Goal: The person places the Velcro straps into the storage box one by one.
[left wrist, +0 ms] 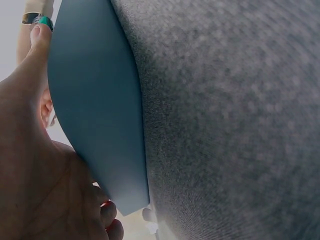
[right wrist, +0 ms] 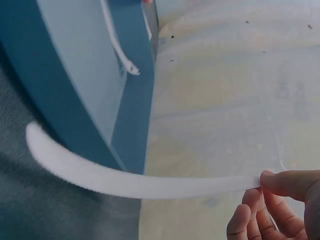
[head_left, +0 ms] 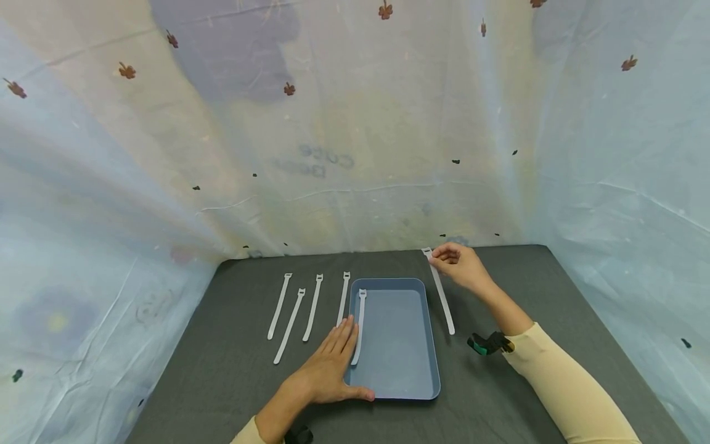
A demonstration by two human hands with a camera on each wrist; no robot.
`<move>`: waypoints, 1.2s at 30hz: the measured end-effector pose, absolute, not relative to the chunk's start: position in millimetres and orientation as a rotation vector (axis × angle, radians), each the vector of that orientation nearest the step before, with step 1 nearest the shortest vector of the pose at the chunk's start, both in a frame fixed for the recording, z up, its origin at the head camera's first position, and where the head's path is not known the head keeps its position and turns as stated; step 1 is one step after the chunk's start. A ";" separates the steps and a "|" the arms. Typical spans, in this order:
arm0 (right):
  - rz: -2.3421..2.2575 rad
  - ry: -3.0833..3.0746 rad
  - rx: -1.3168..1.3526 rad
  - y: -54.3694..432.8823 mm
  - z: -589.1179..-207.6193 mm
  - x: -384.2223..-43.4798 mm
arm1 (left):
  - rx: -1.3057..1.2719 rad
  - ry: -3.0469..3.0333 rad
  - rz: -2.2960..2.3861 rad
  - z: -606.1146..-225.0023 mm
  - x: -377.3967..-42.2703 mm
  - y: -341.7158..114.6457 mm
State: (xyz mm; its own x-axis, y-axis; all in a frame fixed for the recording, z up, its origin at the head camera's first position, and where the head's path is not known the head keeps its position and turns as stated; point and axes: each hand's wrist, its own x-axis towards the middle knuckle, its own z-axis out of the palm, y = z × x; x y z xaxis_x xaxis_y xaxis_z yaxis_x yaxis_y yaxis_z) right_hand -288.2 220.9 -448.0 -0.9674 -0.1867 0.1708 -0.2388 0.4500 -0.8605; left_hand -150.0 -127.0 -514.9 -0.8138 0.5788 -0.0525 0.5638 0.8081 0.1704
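Observation:
A white hook-and-loop cable tie (head_left: 442,297) with a slotted head is pinched near that head between thumb and fingertips of my right hand (head_left: 461,267), right of the tray. In the right wrist view the tie's tail (right wrist: 125,185) curves away in front of the tray wall. My left hand (head_left: 328,371) rests on the left rim of the blue-grey tray (head_left: 396,345), fingers extended and thumb along the near edge. Inside the tray, by its left wall, lies another white cable tie (head_left: 360,324). The left wrist view shows the tray's outer side (left wrist: 100,100) beside the palm.
Left of the tray, several more white cable ties lie roughly parallel on the dark grey cloth, among them one cable tie (head_left: 289,327) and another (head_left: 313,308). The one closest to the tray (head_left: 344,296) is partly behind my left fingers. A patterned curtain (head_left: 355,185) surrounds the table.

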 end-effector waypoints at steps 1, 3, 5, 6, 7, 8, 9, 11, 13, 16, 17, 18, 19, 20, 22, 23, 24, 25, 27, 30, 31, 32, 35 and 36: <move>1.587 -2.618 0.397 219.7 -446.4 -287.1 | 0.916 2.890 0.225 -515.1 -150.0 -126.9; 1.603 -2.600 0.416 217.0 -443.1 -284.5 | 0.918 2.890 0.226 -515.5 -150.3 -126.9; 1.618 -2.589 0.427 214.0 -440.2 -281.7 | 0.920 2.890 0.226 -516.1 -150.4 -126.9; 1.627 -2.585 0.431 212.5 -439.0 -280.3 | 0.922 2.891 0.227 -516.4 -150.5 -126.9; 1.627 -2.586 0.443 210.9 -438.0 -279.0 | 0.924 2.892 0.228 -516.8 -150.5 -126.8; 1.628 -2.585 0.453 209.0 -436.9 -277.4 | 0.925 2.892 0.230 -516.8 -150.6 -126.8; 1.628 -2.585 0.465 207.3 -436.3 -276.1 | 0.926 2.892 0.230 -517.0 -150.5 -126.8; 1.648 -2.578 0.488 203.4 -435.2 -273.6 | 0.926 2.892 0.234 -517.1 -150.4 -126.7; 1.680 -2.562 0.507 199.3 -434.6 -271.5 | 0.925 2.893 0.236 -516.9 -150.3 -126.8; 1.761 -2.521 0.542 193.0 -435.3 -269.1 | 0.917 2.889 0.239 -516.6 -150.1 -126.9; 1.784 -2.509 0.554 191.1 -436.1 -268.6 | 0.914 2.887 0.241 -516.4 -150.1 -126.9; 1.806 -2.497 0.566 189.0 -437.0 -268.0 | 0.912 2.887 0.242 -516.3 -150.2 -127.0; 1.825 -2.490 0.579 187.0 -438.1 -267.7 | 0.910 2.885 0.244 -516.4 -150.1 -126.9; 1.839 -2.485 0.591 185.0 -439.5 -267.5 | 0.907 2.883 0.245 -516.3 -150.2 -126.9; 1.861 -2.485 0.611 180.8 -442.7 -266.8 | 0.908 2.886 0.241 -516.5 -150.4 -126.9; 1.868 -2.490 0.618 178.2 -443.9 -265.8 | 0.911 2.887 0.243 -516.7 -150.5 -126.7; 1.879 -2.493 0.624 175.6 -445.3 -264.9 | 0.915 2.891 0.240 -516.9 -150.6 -126.6; 1.885 -2.497 0.632 173.1 -447.1 -264.2 | 0.918 2.894 0.238 -517.2 -150.6 -126.6; 1.902 -2.506 0.642 167.6 -451.1 -262.7 | 0.927 2.901 0.239 -517.7 -150.9 -126.6; 1.926 -2.519 0.637 160.1 -458.3 -261.9 | 0.930 2.902 0.243 -518.5 -151.1 -126.7; 1.927 -2.525 0.638 157.9 -460.5 -261.8 | 0.928 2.900 0.245 -518.6 -151.1 -126.7; 1.947 -2.527 0.639 155.8 -462.5 -262.2 | 0.925 2.898 0.246 -518.8 -151.3 -126.6; 2.003 -2.551 0.621 149.1 -462.1 -260.3 | 0.916 2.891 0.244 -518.6 -151.5 -126.8; 2.018 -2.560 0.611 146.9 -463.7 -260.9 | 0.915 2.890 0.242 -518.5 -151.7 -126.7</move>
